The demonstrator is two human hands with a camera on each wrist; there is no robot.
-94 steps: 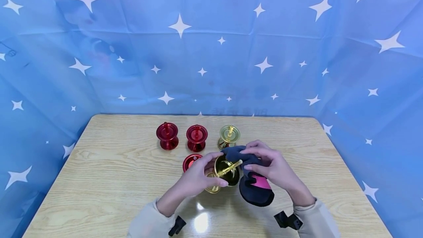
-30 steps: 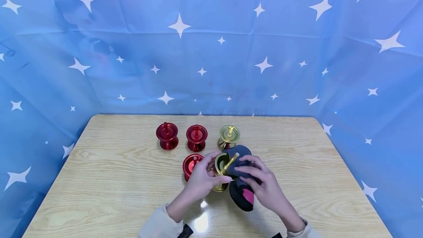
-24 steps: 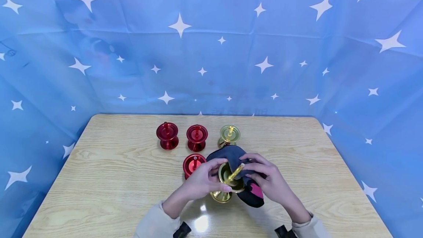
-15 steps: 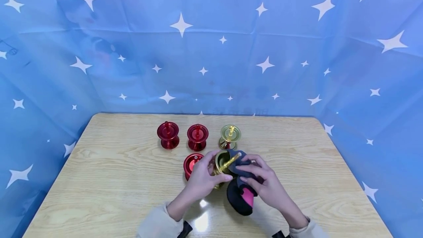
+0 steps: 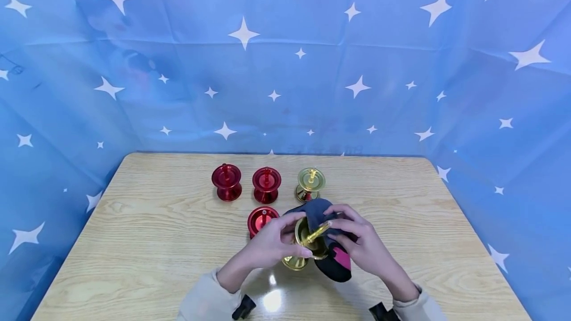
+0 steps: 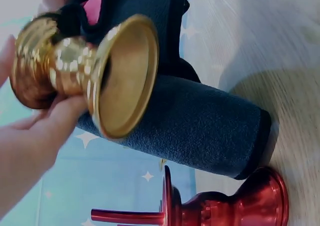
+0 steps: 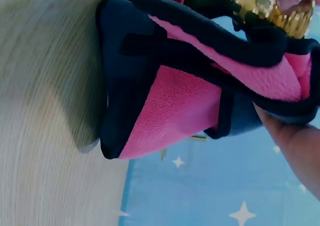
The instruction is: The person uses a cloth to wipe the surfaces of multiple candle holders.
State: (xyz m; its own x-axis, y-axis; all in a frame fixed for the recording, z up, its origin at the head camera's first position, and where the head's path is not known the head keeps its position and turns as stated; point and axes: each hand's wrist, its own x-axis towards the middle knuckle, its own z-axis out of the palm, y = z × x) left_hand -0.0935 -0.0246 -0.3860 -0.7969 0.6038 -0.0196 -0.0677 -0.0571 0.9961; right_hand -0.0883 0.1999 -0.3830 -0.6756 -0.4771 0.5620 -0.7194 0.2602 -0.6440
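Note:
My left hand (image 5: 269, 246) holds a gold oil lamp (image 5: 294, 263), a footed cup with a tube standing in its middle. The lamp leans to the right, and in the left wrist view its hollow foot (image 6: 125, 81) faces the camera. My right hand (image 5: 363, 241) grips a cloth (image 5: 317, 209), dark blue on one side and pink on the other, with black edging. Part of the cloth lies over the cup's rim beside the tube; the rest hangs beneath the hand, its pink side (image 7: 180, 96) plain in the right wrist view. Fingers behind the cloth are hidden.
A red oil lamp (image 5: 258, 219) stands just left of my left hand, partly covered by it. Behind are two more red lamps (image 5: 226, 176) (image 5: 266, 179) and another gold lamp (image 5: 311, 181). Past the table's (image 5: 156, 212) far edge hangs a blue star-patterned curtain (image 5: 285, 63).
The gold lamp in my left hand has tipped and shifted slightly nearer me. My right hand has shifted the cloth along the cup's rim. The standing lamps have stayed put.

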